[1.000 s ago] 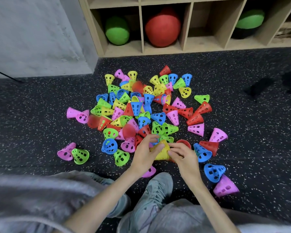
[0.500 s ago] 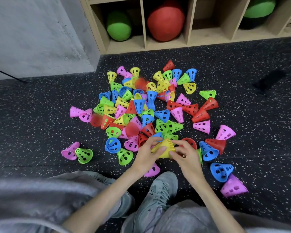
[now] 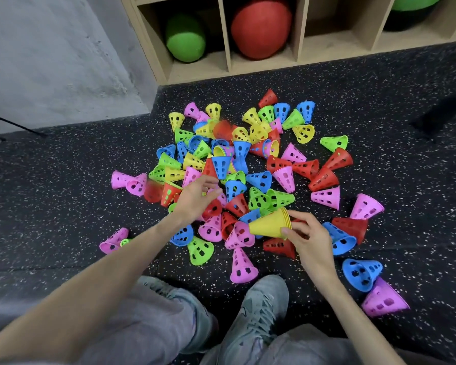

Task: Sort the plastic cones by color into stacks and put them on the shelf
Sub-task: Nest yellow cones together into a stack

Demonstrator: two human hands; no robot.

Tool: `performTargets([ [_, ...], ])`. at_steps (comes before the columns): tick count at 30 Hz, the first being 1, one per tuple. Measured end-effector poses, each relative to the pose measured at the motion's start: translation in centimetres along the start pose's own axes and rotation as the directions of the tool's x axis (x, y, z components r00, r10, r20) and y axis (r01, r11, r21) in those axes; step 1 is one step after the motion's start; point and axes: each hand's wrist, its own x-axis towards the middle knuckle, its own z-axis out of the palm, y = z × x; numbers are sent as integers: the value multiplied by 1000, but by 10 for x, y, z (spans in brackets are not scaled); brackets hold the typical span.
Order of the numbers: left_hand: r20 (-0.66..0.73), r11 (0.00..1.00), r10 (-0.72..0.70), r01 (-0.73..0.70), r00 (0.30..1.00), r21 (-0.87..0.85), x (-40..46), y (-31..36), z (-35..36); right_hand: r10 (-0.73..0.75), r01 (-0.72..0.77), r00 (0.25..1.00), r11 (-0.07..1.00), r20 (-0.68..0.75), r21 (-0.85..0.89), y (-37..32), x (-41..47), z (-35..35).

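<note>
My left hand (image 3: 195, 198) reaches over the pile of cones (image 3: 237, 175) on the floor (image 3: 63, 206), fingers loosely spread and holding nothing; I judge it should pinch one yellow cone by the rim. My right hand (image 3: 307, 237) grips the yellow stack (image 3: 270, 226) at its wide end, lying on its side just above the floor, tip pointing left, so I'd keep that axis steady for nesting.

Smooth, slightly glossy plastic on the perforated cones (image 3: 284, 177), same on the yellow stack (image 3: 270, 224). Matt, grainy rubber with pale flecks for the floor (image 3: 395, 122). Pale raw-looking wood on the shelf (image 3: 299, 25) at 12 o'clock. Dull, pebbled skin on the red ball (image 3: 261, 26) and the green ball (image 3: 186, 38). Rough grey plaster on the wall (image 3: 58, 61) at 10 o'clock. Soft grey cloth on the trousers (image 3: 148, 325).
</note>
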Motion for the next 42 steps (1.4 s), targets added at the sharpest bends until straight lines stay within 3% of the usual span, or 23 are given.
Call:
performTargets([
  [8, -43, 991, -67, 72, 997, 115, 58, -41, -19, 23, -23, 999, 999, -31, 32, 4, 20, 1],
  [11, -39, 991, -35, 39, 999, 131, 86, -38, -9, 22, -22, 999, 1000, -30, 12, 6, 30, 7],
  [15, -71, 993, 19, -11, 997, 115, 122, -23, 11, 35, -33, 999, 999, -38, 39, 9, 39, 11],
  [20, -163, 997, -20, 32, 986, 70, 159, -17, 22, 65, -61, 996, 996, -59, 63, 17, 44, 9],
  [26, -157, 998, -65, 67, 985, 7, 201, -26, 20, 64, -58, 995, 995, -72, 78, 23, 50, 9],
  [30, -139, 974, -199, 180, 970, -135, 205, -35, 26, 72, -66, 996, 993, -59, 93, 29, 52, 10],
  [34, -119, 832, -342, 241, 932, -500, 201, -46, 26, 73, -66, 996, 988, -49, 142, 31, 53, 11],
  [36, -70, 793, -343, 249, 937, -556, 196, -43, 29, 73, -67, 997, 985, -36, 159, 28, 53, 11],
  [38, -114, 877, -306, 233, 945, -420, 191, -41, 33, 74, -68, 997, 984, -30, 165, 26, 52, 11],
  [40, -202, 976, -215, 202, 955, -81, 189, -49, 34, 74, -68, 997, 983, -30, 168, 24, 51, 11],
  [42, -248, 962, -143, 193, 958, 191, 189, -58, 33, 71, -64, 997, 983, -31, 173, 23, 51, 12],
])
